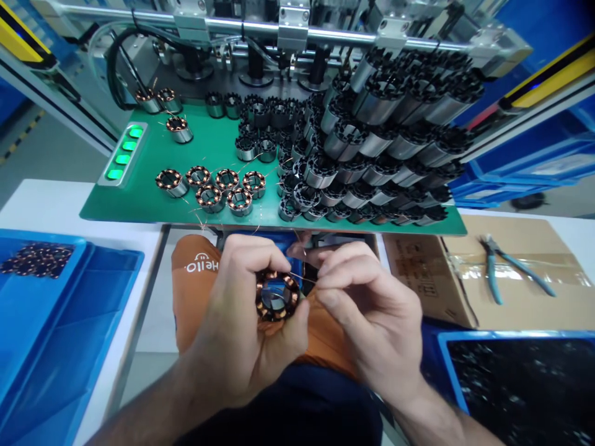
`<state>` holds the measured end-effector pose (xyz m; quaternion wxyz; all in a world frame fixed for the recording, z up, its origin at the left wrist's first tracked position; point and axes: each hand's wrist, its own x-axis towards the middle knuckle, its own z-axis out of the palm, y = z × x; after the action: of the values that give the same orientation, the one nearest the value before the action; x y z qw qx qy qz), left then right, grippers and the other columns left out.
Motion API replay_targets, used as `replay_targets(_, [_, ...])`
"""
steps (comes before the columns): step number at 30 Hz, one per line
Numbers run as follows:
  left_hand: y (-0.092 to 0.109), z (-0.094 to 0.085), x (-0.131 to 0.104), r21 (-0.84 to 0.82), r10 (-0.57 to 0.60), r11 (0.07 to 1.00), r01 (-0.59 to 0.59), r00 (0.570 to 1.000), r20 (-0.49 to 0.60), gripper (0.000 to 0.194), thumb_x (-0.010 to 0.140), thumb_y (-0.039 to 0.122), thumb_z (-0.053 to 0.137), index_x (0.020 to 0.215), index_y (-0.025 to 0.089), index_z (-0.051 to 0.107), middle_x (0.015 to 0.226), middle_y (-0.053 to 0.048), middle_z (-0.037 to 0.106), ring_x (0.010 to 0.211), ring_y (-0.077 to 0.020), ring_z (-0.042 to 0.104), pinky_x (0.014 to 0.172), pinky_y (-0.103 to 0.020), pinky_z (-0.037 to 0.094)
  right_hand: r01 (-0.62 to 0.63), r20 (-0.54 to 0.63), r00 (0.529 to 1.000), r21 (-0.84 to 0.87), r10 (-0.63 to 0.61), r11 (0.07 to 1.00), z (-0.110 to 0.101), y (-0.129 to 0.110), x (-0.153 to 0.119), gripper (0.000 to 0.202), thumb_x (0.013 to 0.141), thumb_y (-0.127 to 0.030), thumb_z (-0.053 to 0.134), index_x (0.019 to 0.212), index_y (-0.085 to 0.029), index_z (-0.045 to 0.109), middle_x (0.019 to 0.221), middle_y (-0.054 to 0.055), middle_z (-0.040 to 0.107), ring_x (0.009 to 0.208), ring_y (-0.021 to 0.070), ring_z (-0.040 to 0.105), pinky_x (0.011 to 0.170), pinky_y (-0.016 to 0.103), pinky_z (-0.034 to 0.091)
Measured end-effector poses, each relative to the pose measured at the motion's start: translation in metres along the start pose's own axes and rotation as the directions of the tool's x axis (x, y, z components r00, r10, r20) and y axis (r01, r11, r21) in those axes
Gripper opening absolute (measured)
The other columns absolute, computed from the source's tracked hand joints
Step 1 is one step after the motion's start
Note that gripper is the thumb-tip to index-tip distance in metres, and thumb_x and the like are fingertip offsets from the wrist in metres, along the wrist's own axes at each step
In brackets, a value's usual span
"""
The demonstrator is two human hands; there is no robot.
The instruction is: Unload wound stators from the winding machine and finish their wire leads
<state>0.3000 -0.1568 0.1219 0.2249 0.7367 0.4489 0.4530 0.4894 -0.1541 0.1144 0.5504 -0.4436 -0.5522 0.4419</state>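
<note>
In front of my lap, my left hand (246, 297) is wrapped round a motor stator (291, 290), a black ring wound with copper coils. Its opening faces me. My right hand (372, 303), just to the right, pinches a thin copper wire (303, 277) that runs from the stator's upper edge to the thumb and forefinger. Beyond my hands, several copper-wound stators (209, 198) stand on the green work plate (144, 155). Farther right, many unwound stator cores (348, 139) with black tops are stacked in tiers.
Machine spindles and a metal bar (232, 26) span the back. Green lit buttons (122, 159) sit at the plate's left. Blue-handled pliers (493, 266) lie on a cardboard box (515, 241). Blue bins hold wound parts (37, 260) at left and black pieces (525, 384) at right.
</note>
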Motion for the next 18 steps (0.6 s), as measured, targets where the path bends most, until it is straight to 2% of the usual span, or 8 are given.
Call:
replay_targets(2, [-0.001,0.001,0.0,0.047,0.039,0.998,-0.038,0.999,-0.035,0.029,0.105,0.019,0.07,0.128,0.024,0.052,0.117,-0.003,0.053,0.109,-0.0176,0.058,0.101,-0.027,0.054,-0.146,-0.005,0.989,0.15,0.149,0.978,0.01,0.003,-0.004,0.005,0.097,-0.036,0.095,0.1,-0.035,0.093,0.089,0.001,0.079,0.089,0.0185,0.073,0.083,0.033,0.062])
replay_targets(4, [-0.005,0.003,0.0,0.11,0.091,0.991,-0.082,0.992,-0.082,0.031,0.106,0.022,0.075,0.128,0.023,0.053,0.116,-0.004,0.055,0.109,-0.0185,0.058,0.101,-0.027,0.055,-0.296,0.052,0.954,0.307,0.295,0.905,0.019,0.008,-0.01,0.017,0.092,-0.042,0.099,0.109,-0.039,0.095,0.089,0.0,0.081,0.083,0.016,0.071,0.078,0.03,0.061])
replay_targets(6, [-0.009,0.006,-0.001,0.136,0.109,0.986,-0.095,0.989,-0.102,0.028,0.105,0.027,0.079,0.122,0.023,0.056,0.114,-0.006,0.059,0.109,-0.021,0.062,0.101,-0.03,0.058,-0.388,0.102,0.919,0.401,0.381,0.83,0.026,0.014,-0.018,0.021,0.091,-0.046,0.099,0.111,-0.044,0.095,0.093,-0.001,0.083,0.084,0.0141,0.072,0.079,0.027,0.061])
replay_targets(9, [-0.013,0.01,-0.003,0.093,-0.008,0.996,0.012,0.999,-0.049,0.025,0.1,0.031,0.082,0.099,0.025,0.058,0.102,-0.008,0.065,0.105,-0.0271,0.068,0.097,-0.038,0.062,-0.428,0.089,0.895,0.442,0.437,0.788,0.031,0.019,-0.024,0.011,0.094,-0.048,0.096,0.105,-0.044,0.095,0.103,-0.001,0.086,0.099,0.0155,0.075,0.092,0.028,0.061])
replay_targets(12, [-0.016,0.011,-0.003,0.068,-0.134,0.989,0.133,0.991,0.012,0.038,0.093,0.036,0.087,0.083,0.027,0.052,0.094,-0.009,0.067,0.104,-0.0305,0.071,0.097,-0.042,0.063,-0.45,0.071,0.881,0.435,0.468,0.78,0.032,0.02,-0.025,0.016,0.093,-0.051,0.097,0.106,-0.041,0.096,0.103,0.001,0.086,0.104,0.0184,0.074,0.099,0.032,0.062])
replay_targets(15, [-0.018,0.011,-0.003,0.08,-0.152,0.986,0.146,0.986,0.07,0.038,0.092,0.036,0.086,0.081,0.027,0.051,0.095,-0.009,0.068,0.106,-0.0307,0.071,0.099,-0.042,0.063,-0.475,0.076,0.864,0.445,0.497,0.759,0.032,0.019,-0.022,0.019,0.09,-0.051,0.099,0.104,-0.039,0.096,0.1,0.001,0.082,0.098,0.0163,0.072,0.093,0.029,0.062])
replay_targets(18, [-0.02,0.011,-0.005,0.133,-0.1,0.987,0.085,0.988,0.113,0.03,0.095,0.033,0.081,0.084,0.027,0.054,0.092,-0.008,0.067,0.106,-0.0307,0.071,0.097,-0.041,0.062,-0.459,0.076,0.873,0.462,0.482,0.759,0.031,0.018,-0.02,0.014,0.089,-0.048,0.101,0.097,-0.038,0.096,0.096,0.0,0.08,0.092,0.0134,0.071,0.085,0.025,0.06])
